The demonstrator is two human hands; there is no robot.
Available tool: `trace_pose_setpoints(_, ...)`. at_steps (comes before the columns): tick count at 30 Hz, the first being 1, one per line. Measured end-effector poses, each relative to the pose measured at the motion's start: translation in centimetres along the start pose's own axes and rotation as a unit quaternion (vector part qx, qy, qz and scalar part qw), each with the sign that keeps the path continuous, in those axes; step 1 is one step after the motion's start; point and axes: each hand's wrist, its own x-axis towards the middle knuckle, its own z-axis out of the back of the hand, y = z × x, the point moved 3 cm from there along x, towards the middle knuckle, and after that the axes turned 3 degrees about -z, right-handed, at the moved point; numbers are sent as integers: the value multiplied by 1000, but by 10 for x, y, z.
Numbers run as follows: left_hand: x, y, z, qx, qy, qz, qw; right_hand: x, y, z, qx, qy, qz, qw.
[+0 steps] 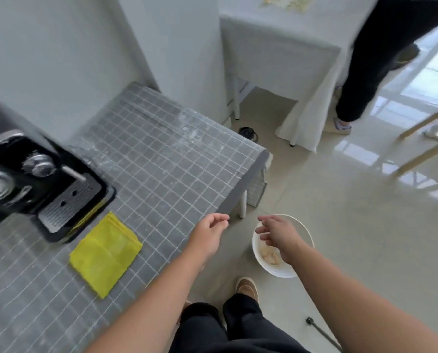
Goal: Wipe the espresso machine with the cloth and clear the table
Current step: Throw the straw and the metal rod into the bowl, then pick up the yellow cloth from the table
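hands: left (209,234), right (276,234) loose, empty | right over white bucket (302,230) | yellow cloth (106,253) beside espresso machine (34,184)

Both bare arms are reaching forward, the left hand (209,234) hanging with fingers loosely curled, the right hand (279,234) hovering palm down, fingers relaxed, neither gripping anything.
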Motion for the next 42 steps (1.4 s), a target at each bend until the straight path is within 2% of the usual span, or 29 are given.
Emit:
trace_pose_setpoints(4,-27,11,61,-50,-116,-17,992,-17,43,-76,-74,78,80,991)
trace_pose_setpoints(8,-49,47,129,-38,-223,33,974,-31,60,-142,-148,154,97,972)
trace_pose_setpoints(10,-58,72,162,14,-295,70,953,-35,62,-172,-189,181,97,960)
trace_pose_setpoints(12,-67,98,188,84,-366,134,917,-37,60,-200,-222,197,98,950)
trace_pose_setpoints(14,-77,117,204,107,-401,191,889,-41,58,-227,-246,206,102,942)
trace_pose_setpoints(17,-82,133,211,72,-392,223,890,-45,52,-261,-274,213,108,932)
trace_pose_setpoints(20,-81,134,207,81,-358,205,907,-46,46,-287,-317,202,127,918)
trace_pose_setpoints(24,-74,130,209,22,-343,164,924,-52,43,-309,-374,180,138,899)
trace_pose_setpoints(26,-73,128,214,-69,-368,158,914,-50,41,-316,-398,169,145,890)
trace_pose_setpoints(29,-73,129,220,-223,-395,187,872,-48,36,-322,-422,155,147,881)
trace_pose_setpoints(32,-69,132,223,-215,-366,204,882,-49,31,-324,-456,158,159,861)
trace_pose_setpoints(37,-64,133,225,-94,-333,216,913,-51,29,-333,-551,138,190,801)
trace_pose_setpoints(39,-63,133,226,-80,-336,216,913,-50,27,-337,-577,135,199,781)
trace_pose_setpoints(42,-65,132,226,-117,-347,225,903,-47,22,-342,-596,127,225,760)
